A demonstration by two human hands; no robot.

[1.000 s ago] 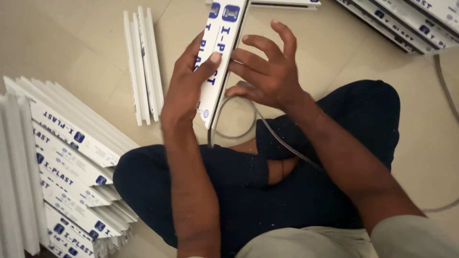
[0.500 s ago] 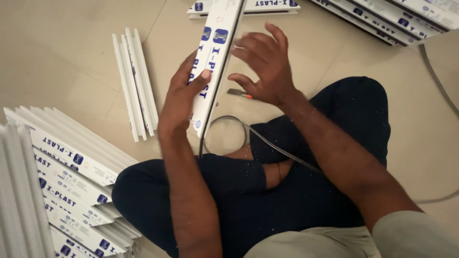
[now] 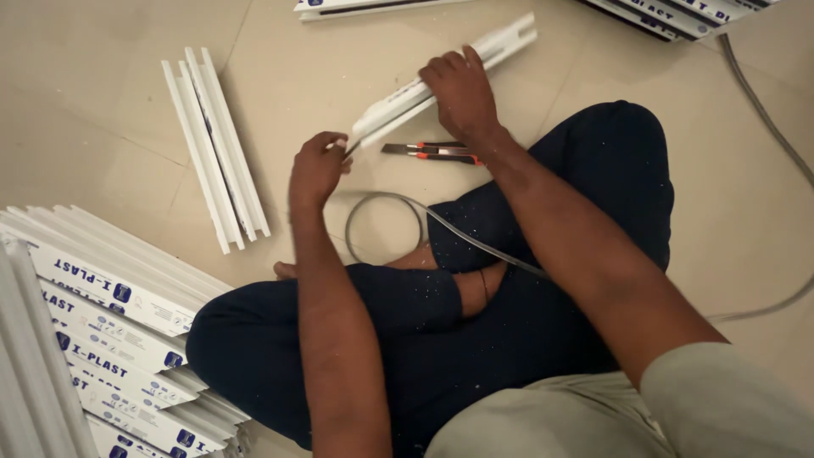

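I sit cross-legged on a tiled floor. My right hand (image 3: 462, 89) grips a white plastic channel strip (image 3: 504, 42) that lies slanted from upper right down to the middle. My left hand (image 3: 316, 167) pinches the strip's lower end, fingers closed on it. An orange and black utility knife (image 3: 428, 152) lies on the floor just below the strip, beside my right wrist. A grey cable (image 3: 386, 203) loops on the floor between my hands and my knees.
Several loose white strips (image 3: 216, 144) lie at the upper left. A stack of white strips with blue printed wrapping (image 3: 110, 331) fills the lower left. More strips (image 3: 670, 13) lie along the top edge. The grey cable (image 3: 763, 110) runs off at the right.
The strip has swung from nearly upright to slanted low over the floor. My right hand moved up onto it, and my left hand slid down to its lower end. The knife now shows.
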